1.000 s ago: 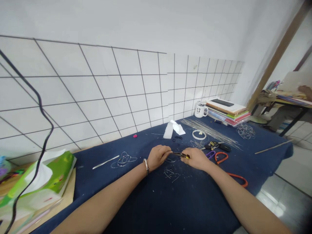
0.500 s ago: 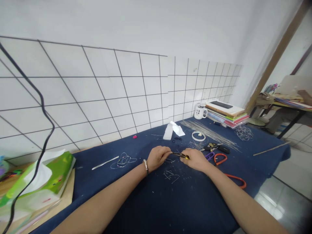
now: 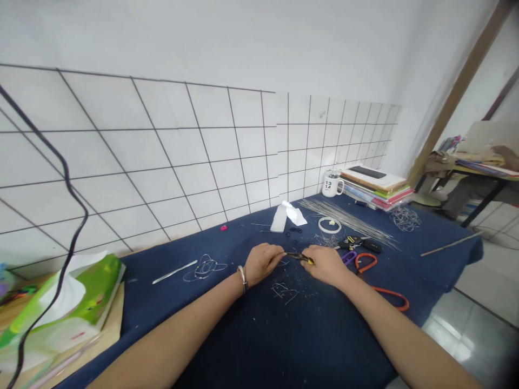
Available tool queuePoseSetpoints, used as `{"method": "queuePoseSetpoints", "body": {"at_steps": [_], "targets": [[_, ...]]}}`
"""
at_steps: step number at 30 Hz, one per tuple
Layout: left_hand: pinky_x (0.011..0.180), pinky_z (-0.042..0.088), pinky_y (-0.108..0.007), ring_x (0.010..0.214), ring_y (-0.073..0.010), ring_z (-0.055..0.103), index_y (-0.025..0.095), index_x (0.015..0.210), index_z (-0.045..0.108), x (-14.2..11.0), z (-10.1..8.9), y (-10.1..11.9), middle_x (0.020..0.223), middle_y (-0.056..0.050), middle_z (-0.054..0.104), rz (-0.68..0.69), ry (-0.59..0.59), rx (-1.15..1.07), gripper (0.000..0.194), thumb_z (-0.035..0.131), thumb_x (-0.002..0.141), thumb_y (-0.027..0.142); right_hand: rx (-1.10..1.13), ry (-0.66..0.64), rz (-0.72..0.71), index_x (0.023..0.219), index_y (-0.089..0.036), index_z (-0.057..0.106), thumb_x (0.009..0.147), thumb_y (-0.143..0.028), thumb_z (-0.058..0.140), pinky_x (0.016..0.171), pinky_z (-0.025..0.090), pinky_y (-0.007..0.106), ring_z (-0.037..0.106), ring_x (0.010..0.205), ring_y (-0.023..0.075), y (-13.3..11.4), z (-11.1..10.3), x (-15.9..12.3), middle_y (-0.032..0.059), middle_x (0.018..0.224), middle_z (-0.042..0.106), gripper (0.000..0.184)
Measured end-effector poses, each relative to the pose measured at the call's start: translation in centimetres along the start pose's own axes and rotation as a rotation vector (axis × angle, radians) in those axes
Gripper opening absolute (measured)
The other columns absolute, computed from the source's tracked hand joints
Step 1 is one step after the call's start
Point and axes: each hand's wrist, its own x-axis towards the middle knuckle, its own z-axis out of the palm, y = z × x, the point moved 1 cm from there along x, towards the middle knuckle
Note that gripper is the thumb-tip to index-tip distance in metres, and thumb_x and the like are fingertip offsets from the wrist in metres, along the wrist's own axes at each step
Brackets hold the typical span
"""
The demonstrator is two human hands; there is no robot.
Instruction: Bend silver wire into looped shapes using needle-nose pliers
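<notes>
My right hand [image 3: 323, 263] is wrapped round a pair of pliers [image 3: 297, 256] with dark jaws and a bit of yellow on the handle. The jaws point left, up to the fingertips of my left hand [image 3: 263, 263]. My left thumb and fingers are pinched at the jaw tips; what lies between them is too small to make out, perhaps hidden by the fingers. Below the hands a thin bent wire piece [image 3: 284, 292] lies on the dark blue cloth [image 3: 251, 346]. Left of my wrist is a loose loop of thin wire [image 3: 205, 267].
Right of my hands lie black-handled cutters [image 3: 360, 244], a purple-handled tool [image 3: 349, 257] and orange handles [image 3: 366, 262]. Behind are straight wires [image 3: 348, 219], a white ring [image 3: 330, 225], a mug [image 3: 332, 184] and stacked books [image 3: 375, 186]. A tissue pack [image 3: 73, 302] sits left; another person is far right.
My hands and the pliers stay nearly in the same place. The view shifts slightly; the person's arm in the far right background has moved.
</notes>
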Motion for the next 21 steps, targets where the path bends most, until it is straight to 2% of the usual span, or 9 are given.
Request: {"method": "queuePoseSetpoints", "body": {"at_steps": [5, 14, 21], "targets": [[0.066, 0.037, -0.024, 0.064, -0.0125, 0.050, 0.017, 0.086, 0.058, -0.04, 0.07, -0.04, 0.071, -0.002, 0.061, -0.031, -0.020, -0.029, 0.020, 0.041, 0.087, 0.029, -0.008, -0.032, 0.029, 0.083, -0.025, 0.057, 0.081, -0.042, 0.042, 0.057, 0.022, 0.024, 0.054, 0.076, 0.0162, -0.20, 0.16, 0.02, 0.0002, 0.086, 0.061, 0.023], [0.068, 0.039, -0.022, 0.071, -0.0115, 0.053, 0.018, 0.087, 0.057, 0.20, -0.42, 0.06, 0.077, -0.001, 0.060, -0.205, -0.011, -0.258, 0.020, 0.042, 0.086, 0.031, 0.054, -0.054, 0.052, 0.081, -0.025, 0.058, 0.079, -0.047, 0.043, 0.056, 0.022, 0.024, 0.054, 0.075, 0.0152, -0.11, 0.40, 0.10, -0.0003, 0.081, 0.062, 0.027], [0.059, 0.038, -0.020, 0.059, -0.0091, 0.049, 0.017, 0.092, 0.054, 0.22, 0.01, -0.21, 0.065, 0.003, 0.055, -0.362, -0.006, -0.484, 0.022, 0.048, 0.082, 0.036, 0.082, -0.049, 0.079, 0.078, -0.025, 0.058, 0.078, -0.048, 0.045, 0.054, 0.021, 0.023, 0.054, 0.071, 0.0137, 0.33, 0.78, 0.33, -0.0011, 0.077, 0.062, 0.027]]}}
